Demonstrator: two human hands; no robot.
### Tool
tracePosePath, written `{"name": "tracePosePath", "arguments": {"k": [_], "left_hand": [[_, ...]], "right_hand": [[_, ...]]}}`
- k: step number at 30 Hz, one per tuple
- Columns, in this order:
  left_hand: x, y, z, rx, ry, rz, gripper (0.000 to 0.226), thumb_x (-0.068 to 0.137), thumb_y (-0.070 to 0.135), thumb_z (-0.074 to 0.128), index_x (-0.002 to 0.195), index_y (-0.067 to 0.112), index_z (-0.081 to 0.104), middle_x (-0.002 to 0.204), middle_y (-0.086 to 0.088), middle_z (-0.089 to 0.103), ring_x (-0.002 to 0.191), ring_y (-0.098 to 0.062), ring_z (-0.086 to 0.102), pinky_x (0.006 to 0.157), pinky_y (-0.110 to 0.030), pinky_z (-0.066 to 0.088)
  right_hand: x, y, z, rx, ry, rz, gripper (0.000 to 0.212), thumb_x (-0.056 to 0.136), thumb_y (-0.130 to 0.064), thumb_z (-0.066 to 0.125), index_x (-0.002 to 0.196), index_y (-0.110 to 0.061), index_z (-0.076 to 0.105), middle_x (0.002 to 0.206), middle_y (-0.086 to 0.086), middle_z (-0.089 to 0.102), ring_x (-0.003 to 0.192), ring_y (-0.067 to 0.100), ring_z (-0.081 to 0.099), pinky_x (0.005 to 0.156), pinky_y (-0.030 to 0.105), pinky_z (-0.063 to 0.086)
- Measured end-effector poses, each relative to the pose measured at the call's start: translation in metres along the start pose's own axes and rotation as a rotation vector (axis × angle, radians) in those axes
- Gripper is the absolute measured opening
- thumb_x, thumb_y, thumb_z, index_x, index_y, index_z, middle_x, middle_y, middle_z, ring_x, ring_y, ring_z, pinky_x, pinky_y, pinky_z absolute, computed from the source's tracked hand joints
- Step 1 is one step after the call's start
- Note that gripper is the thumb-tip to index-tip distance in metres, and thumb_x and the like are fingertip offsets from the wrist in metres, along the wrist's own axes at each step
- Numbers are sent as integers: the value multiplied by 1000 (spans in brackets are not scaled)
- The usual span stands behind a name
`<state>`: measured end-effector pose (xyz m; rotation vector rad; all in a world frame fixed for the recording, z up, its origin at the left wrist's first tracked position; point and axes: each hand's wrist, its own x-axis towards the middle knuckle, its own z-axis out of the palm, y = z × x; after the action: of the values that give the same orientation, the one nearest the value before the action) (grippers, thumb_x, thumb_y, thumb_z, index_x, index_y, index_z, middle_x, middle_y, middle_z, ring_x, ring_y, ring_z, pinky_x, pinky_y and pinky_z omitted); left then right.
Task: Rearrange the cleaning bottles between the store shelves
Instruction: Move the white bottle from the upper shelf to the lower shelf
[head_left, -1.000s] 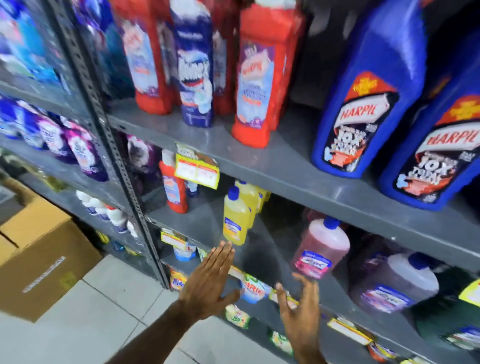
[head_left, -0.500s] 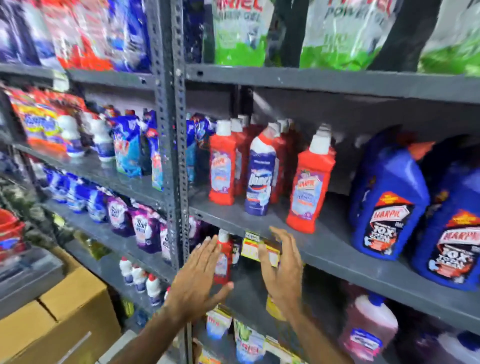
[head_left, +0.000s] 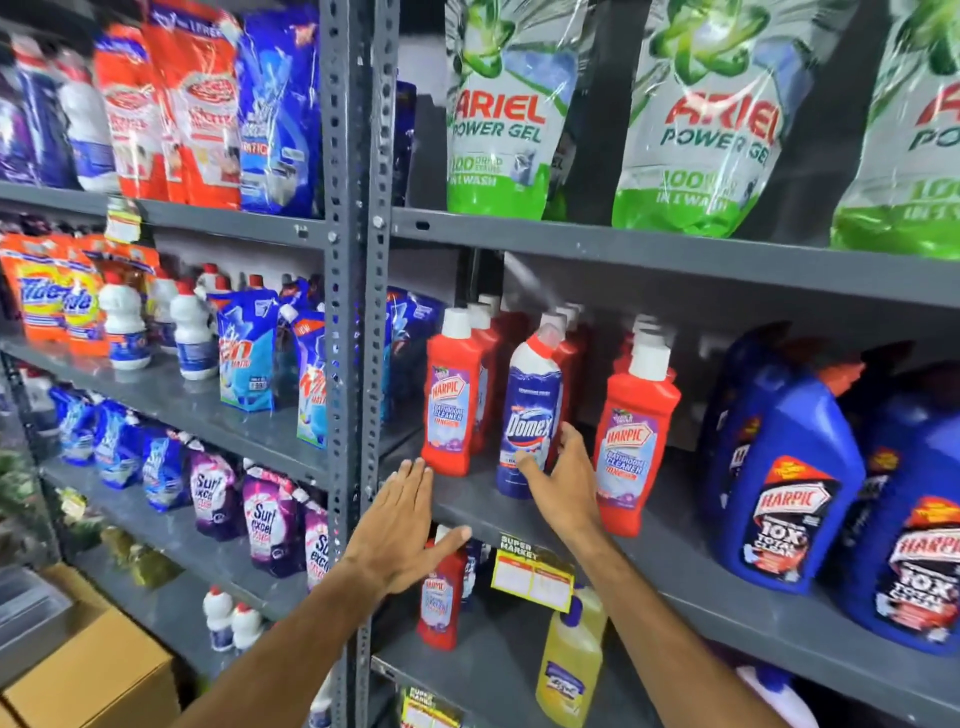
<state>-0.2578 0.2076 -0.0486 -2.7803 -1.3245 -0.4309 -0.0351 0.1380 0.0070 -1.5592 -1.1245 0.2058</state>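
A blue and white Domex bottle (head_left: 531, 410) stands on the grey middle shelf (head_left: 478, 501) between red Harpic bottles, one to its left (head_left: 452, 400) and one to its right (head_left: 635, 436). My right hand (head_left: 563, 480) is spread around the Domex bottle's lower part, thumb and fingers touching or nearly touching it, not closed. My left hand (head_left: 408, 525) is flat and open just below the shelf edge, in front of the left red bottle's base. Behind it, on the shelf below, another red Harpic bottle (head_left: 440, 605) stands.
Large blue Harpic jugs (head_left: 779, 483) fill the shelf's right side. Ariel pouches (head_left: 511, 119) hang over the shelf above. A grey upright post (head_left: 353, 312) divides the racks. A yellow bottle (head_left: 569, 670) and a price tag (head_left: 532, 577) sit lower; a cardboard box (head_left: 98, 680) rests on the floor.
The view has tilted up from the lower shelves to the middle shelf. Both hands rose; my right hand moved from the shelf edge onto the Domex bottle's base.
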Motion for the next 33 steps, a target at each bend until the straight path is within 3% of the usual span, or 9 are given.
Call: {"name": "tracePosePath", "arguments": {"k": [2,6,13,17,21,23,27,31,33], "left_hand": [[7,0,2,-15,-8,-25,123,83,92,-2,163,-1,-5,175,-17,-6,162,-26,-9,129,-36,-10],[14,-2,14,3,16,-61,136,72,95,-20,164,-2,5,175,-18,6,163,-27,0,131,-38,-6],[17,0,24,49,64,-93,123,85,90,-7,164,-2,14,173,-20,18,162,-29,12,131,-39,-2],[16,-1,26,44,70,-85,126,82,92,-13,164,0,14,174,-19,18,162,-29,11,132,-40,0],[17,-3,26,46,68,-78,124,83,91,-13,165,1,12,174,-18,17,162,-29,10,133,-42,2],[17,-4,25,35,64,-70,121,86,90,-9,165,1,11,174,-18,15,162,-29,8,133,-42,1],[5,-8,29,20,129,7,103,99,80,12,164,-1,8,175,-19,10,163,-29,6,131,-38,-5],[-26,-14,52,-19,203,122,96,105,74,28,165,2,8,175,-14,1,163,-26,1,130,-43,5],[-44,-15,62,-52,213,166,93,105,69,36,165,2,11,175,-14,4,163,-25,3,130,-44,10]], "right_hand": [[5,-1,1,28,-33,17,75,87,-25,84,149,-13,44,138,2,62,122,15,63,96,28,51],[16,4,5,84,-102,66,73,88,-22,84,148,-12,44,138,5,65,119,19,65,93,28,50],[23,19,12,144,-130,82,65,91,-25,82,144,-11,48,137,7,67,117,20,68,81,17,51],[25,21,13,136,-113,91,60,89,-23,83,140,-11,52,133,7,70,113,20,70,78,14,51],[23,17,13,121,-95,107,61,87,-22,85,139,-11,53,133,7,70,114,21,71,89,28,56],[18,12,13,118,-92,114,63,86,-22,86,139,-12,53,134,7,70,114,20,71,90,30,56],[-1,5,13,103,-83,89,62,87,-25,86,138,-14,54,130,2,70,110,15,70,79,17,54],[-26,-4,13,64,-59,61,59,84,-31,87,132,-17,56,120,-4,72,102,12,72,84,26,58],[-39,-11,12,64,-62,54,54,84,-31,88,127,-22,57,117,-6,72,100,9,72,81,21,55]]}}
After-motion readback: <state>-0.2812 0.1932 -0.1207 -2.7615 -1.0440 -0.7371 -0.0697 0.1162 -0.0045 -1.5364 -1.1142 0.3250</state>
